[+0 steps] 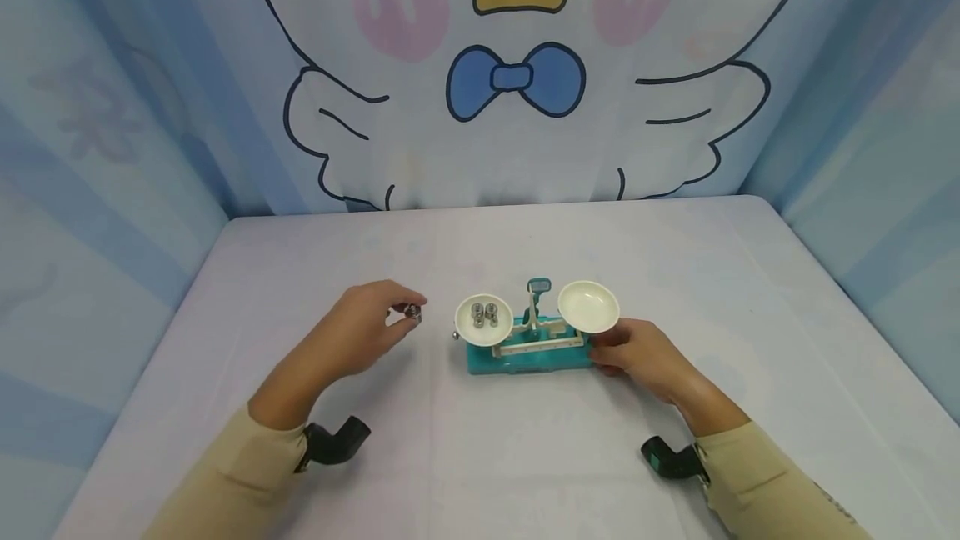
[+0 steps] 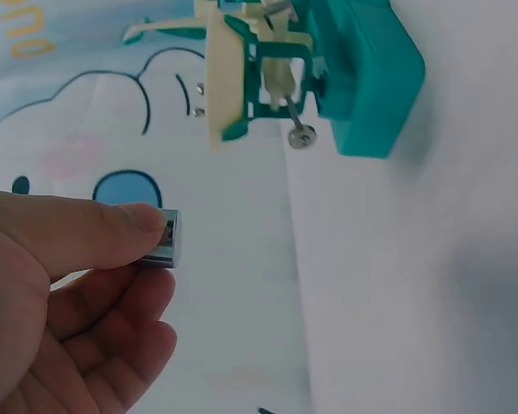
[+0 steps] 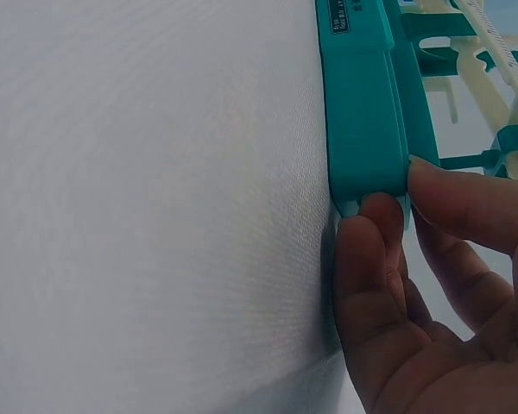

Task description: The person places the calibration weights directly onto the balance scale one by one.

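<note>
A teal balance scale (image 1: pixel 528 361) with two white pans stands on the table. Small metal weights (image 1: pixel 478 314) sit in its left pan (image 1: pixel 462 325), while the right pan (image 1: pixel 588 307) holds nothing. To the left of the scale, clear of it, my left hand (image 1: pixel 363 330) pinches a small shiny metal weight (image 2: pixel 170 241) between thumb and fingers. My right hand (image 1: pixel 645 358) grips the right end of the teal base, its thumb and fingertips on either side in the right wrist view. The right pan partly covers that hand's fingers from above.
A white cloth covers the table (image 1: pixel 465 457). Behind it hangs a curtain (image 1: pixel 517 157) with a cartoon print, and more curtains close off both sides. Black wrist cameras (image 1: pixel 337 440) stick out from the beige sleeves (image 1: pixel 232 473).
</note>
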`<state>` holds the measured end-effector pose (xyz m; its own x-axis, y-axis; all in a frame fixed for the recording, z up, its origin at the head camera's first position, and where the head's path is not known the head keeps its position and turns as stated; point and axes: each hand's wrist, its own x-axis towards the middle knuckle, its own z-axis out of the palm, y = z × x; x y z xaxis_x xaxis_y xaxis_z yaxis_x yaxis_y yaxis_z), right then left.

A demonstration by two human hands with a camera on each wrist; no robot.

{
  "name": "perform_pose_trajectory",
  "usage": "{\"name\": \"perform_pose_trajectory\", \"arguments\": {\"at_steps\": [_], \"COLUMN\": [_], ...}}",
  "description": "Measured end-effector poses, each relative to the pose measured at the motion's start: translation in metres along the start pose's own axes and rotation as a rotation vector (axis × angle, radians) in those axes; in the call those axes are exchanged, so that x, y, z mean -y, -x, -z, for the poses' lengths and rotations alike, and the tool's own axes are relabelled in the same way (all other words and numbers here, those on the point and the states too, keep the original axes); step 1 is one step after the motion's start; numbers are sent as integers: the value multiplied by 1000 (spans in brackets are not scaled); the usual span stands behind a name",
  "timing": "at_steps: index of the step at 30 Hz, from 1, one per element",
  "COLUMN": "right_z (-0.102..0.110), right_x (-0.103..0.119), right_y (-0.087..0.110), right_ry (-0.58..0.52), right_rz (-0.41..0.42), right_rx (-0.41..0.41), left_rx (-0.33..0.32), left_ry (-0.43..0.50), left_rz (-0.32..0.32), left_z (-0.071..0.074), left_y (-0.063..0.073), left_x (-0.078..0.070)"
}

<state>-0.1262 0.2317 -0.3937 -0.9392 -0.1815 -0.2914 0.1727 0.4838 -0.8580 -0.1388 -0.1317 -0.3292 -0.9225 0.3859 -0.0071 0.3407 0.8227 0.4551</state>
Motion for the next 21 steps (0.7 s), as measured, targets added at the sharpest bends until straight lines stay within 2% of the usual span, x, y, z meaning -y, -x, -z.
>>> {"name": "perform_pose_trajectory", "arguments": {"at_steps": [4, 12, 21], "right_z": [1, 1, 1], "right_x": [1, 1, 1], "right_y": [1, 1, 0], "right_ry": [-2, 8, 17], "right_rz": [6, 1, 2], "right_rx": [3, -6, -7], "left_rx": [-14, 1, 41], "left_ry": [0, 11, 24], "left_rz": [-85, -199, -281], "left_z": [8, 18, 17], "left_y": [-8, -32, -60], "left_x": [-23, -65, -99]}}
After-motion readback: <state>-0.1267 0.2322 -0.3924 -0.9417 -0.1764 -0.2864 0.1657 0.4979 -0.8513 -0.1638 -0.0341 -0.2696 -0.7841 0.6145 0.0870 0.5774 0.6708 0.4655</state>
